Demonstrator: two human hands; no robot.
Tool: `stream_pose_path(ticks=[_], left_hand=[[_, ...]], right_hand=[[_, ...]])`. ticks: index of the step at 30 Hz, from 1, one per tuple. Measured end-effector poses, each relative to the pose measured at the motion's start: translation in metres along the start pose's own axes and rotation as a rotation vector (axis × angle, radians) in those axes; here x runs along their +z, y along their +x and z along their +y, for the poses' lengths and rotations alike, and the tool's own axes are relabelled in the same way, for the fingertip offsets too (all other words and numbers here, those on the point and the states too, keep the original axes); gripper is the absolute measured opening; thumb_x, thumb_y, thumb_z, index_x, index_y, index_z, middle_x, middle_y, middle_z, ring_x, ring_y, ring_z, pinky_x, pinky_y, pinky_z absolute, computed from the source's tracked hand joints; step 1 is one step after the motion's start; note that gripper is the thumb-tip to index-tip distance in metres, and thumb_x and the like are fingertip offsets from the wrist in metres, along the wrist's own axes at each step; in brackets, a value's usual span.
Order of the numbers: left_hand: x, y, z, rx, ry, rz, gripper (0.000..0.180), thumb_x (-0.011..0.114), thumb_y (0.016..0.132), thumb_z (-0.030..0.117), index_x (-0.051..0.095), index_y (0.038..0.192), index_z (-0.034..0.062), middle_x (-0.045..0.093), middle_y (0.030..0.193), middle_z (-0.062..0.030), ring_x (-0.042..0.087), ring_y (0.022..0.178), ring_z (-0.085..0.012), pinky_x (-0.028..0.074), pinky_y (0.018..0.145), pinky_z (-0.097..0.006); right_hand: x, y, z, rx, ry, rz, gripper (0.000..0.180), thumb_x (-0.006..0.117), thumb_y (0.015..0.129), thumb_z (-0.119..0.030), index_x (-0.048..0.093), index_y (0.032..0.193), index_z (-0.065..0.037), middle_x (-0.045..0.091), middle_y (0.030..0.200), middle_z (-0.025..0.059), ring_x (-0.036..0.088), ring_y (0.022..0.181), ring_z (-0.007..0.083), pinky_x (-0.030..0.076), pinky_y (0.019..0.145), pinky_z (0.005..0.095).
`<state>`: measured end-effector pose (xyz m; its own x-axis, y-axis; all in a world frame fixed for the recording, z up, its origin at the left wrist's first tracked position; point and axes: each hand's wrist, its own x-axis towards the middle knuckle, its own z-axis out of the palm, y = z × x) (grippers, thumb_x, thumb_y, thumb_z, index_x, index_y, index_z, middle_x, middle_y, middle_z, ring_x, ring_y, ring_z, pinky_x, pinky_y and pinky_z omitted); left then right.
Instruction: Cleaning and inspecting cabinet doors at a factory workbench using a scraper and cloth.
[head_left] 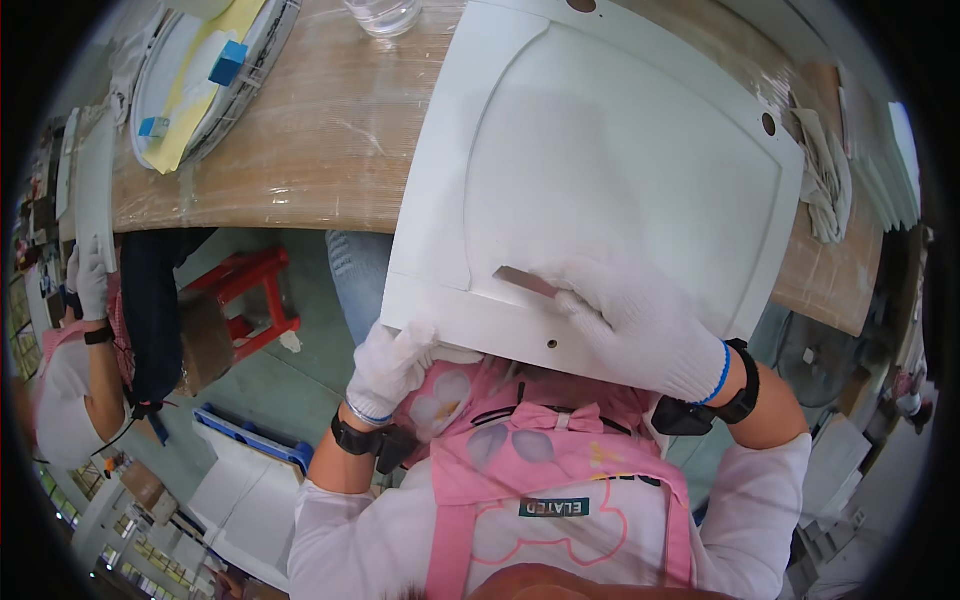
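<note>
Your gloved right hand (640,325), fingers clamped on a sanding strip (527,283), works the white panel (600,150): keep it flat while your left hand (392,362) grips the near edge.

- Your left hand (388,365) wears a white knit glove, its fingers curled upward and closed in a grip near your chest.
- Your left wrist carries a black band, and the bare forearm runs down to a white sleeve at the lower edge.
- Your right hand (632,322) is also gloved in white, with a blue cuff edge. It lies palm down, fingers stretched to the left and pinched together at the tips.
- Your right wrist bears a black band too, with the forearm bent back toward your right side.
</note>
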<state>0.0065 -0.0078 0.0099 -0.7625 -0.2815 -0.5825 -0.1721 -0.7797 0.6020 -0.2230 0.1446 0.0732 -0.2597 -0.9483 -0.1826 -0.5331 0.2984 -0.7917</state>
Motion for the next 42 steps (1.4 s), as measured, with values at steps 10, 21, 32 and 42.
stream_pose_path(ticks=[10, 21, 32, 42], left_hand=[[-0.015, -0.005, 0.001, -0.018, 0.214, 0.040, 0.038, 0.063, 0.094, 0.021, 0.052, 0.121, -0.0024, 0.062, 0.093, -0.0051, 0.056, 0.074, -0.0107, 0.044, 0.062, -0.025], [-0.020, 0.015, 0.007, 0.202, -0.156, -0.116, 0.056, 0.044, 0.102, 0.034, 0.034, 0.139, -0.0074, 0.054, 0.130, -0.0294, 0.062, 0.114, -0.0410, 0.056, 0.094, -0.049], [0.002, 0.012, 0.020, 0.120, 0.041, -0.214, 0.041, 0.047, 0.102, 0.024, 0.045, 0.125, -0.0091, 0.060, 0.120, -0.0250, 0.069, 0.101, -0.0327, 0.064, 0.077, -0.043], [0.023, -0.015, -0.013, 0.167, 0.017, -0.106, 0.040, 0.045, 0.103, 0.021, 0.042, 0.133, -0.0052, 0.059, 0.122, -0.0224, 0.069, 0.100, -0.0312, 0.065, 0.075, -0.042]], right_hand=[[-0.019, 0.011, -0.017, 0.061, 0.020, -0.154, 0.027, 0.056, 0.086, -0.006, 0.062, 0.113, -0.006, 0.062, 0.094, 0.0131, 0.061, 0.089, 0.0331, 0.049, 0.078, 0.0420], [-0.029, -0.016, 0.011, -0.001, 0.085, 0.163, 0.021, 0.054, 0.090, -0.012, 0.065, 0.107, -0.005, 0.064, 0.087, 0.0119, 0.061, 0.077, 0.0280, 0.049, 0.072, 0.0393], [-0.181, -0.012, 0.106, 0.365, 0.657, 0.651, 0.024, 0.055, 0.096, -0.019, 0.067, 0.106, -0.002, 0.063, 0.086, 0.0015, 0.057, 0.067, 0.0115, 0.044, 0.059, 0.0245], [-0.227, -0.072, 0.158, 0.343, -0.775, 0.859, 0.041, 0.059, 0.088, -0.041, 0.067, 0.114, -0.010, 0.064, 0.106, 0.0188, 0.059, 0.104, 0.0381, 0.048, 0.088, 0.0456]])
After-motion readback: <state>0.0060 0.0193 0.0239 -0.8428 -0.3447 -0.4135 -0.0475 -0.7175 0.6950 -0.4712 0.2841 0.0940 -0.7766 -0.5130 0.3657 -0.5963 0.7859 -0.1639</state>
